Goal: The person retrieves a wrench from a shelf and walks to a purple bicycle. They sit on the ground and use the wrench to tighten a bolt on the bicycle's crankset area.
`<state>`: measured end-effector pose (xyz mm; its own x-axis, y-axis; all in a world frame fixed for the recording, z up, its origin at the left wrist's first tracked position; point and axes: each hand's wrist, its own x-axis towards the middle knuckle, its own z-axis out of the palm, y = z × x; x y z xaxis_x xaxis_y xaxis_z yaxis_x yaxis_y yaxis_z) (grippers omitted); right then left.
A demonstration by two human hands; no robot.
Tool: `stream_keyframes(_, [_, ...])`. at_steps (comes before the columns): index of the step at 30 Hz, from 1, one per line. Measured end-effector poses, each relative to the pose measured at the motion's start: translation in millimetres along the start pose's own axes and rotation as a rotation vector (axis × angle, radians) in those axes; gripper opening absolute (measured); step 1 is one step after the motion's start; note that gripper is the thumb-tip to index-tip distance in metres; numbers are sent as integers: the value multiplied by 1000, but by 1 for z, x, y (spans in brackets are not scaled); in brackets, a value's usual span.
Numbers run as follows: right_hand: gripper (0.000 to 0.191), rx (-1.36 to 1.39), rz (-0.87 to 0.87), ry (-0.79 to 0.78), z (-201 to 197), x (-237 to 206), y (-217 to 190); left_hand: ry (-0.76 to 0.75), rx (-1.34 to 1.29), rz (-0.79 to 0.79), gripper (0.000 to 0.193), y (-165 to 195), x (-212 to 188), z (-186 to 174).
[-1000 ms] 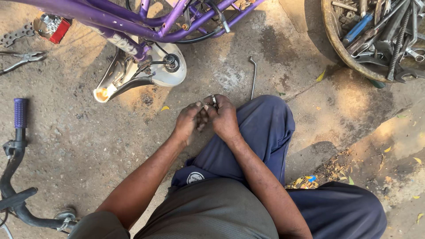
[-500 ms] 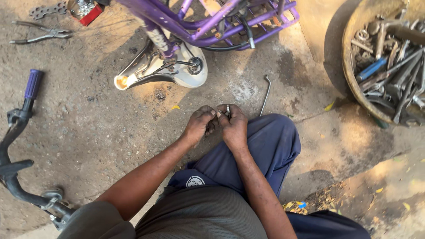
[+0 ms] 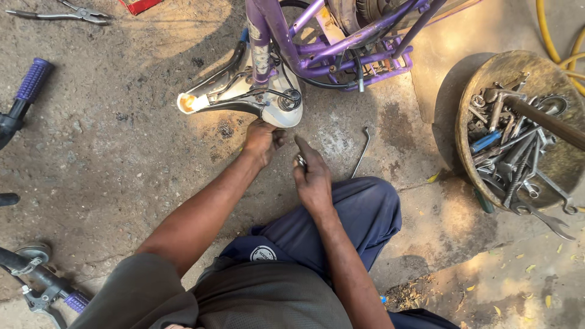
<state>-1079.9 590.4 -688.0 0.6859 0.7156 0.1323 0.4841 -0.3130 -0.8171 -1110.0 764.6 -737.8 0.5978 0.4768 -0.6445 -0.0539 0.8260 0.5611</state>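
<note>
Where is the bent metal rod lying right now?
The bent metal rod lies on the ground just right of the right hand, below the purple bike frame.

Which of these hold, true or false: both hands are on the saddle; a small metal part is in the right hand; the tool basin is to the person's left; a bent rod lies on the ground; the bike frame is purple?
1. Both hands are on the saddle. False: only the left hand touches the white saddle; the right hand is apart from it.
2. The right hand holds a small metal part. True.
3. The tool basin is to the person's left. False: it sits on their right.
4. A bent metal rod lies on the ground. True.
5. The bike frame is purple. True.
</note>
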Motion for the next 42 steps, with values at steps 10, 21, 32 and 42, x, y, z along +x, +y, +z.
stream_keyframes(10, [67, -287, 35, -108, 21, 39, -11, -155, -400, 32, 23, 7, -1, 14])
stream_keyframes(21, [71, -204, 96, -126, 19, 32, -13, -78, -284, 197, 22, 2, -4, 19])
stream_keyframes(32, [75, -183, 62, -88, 17, 34, -11, -133, -474, 57, 24, 5, -8, 27])
stream_keyframes(42, [67, -215, 116, -179, 13, 44, -5, -107, -456, 89, 23, 6, 9, 28])
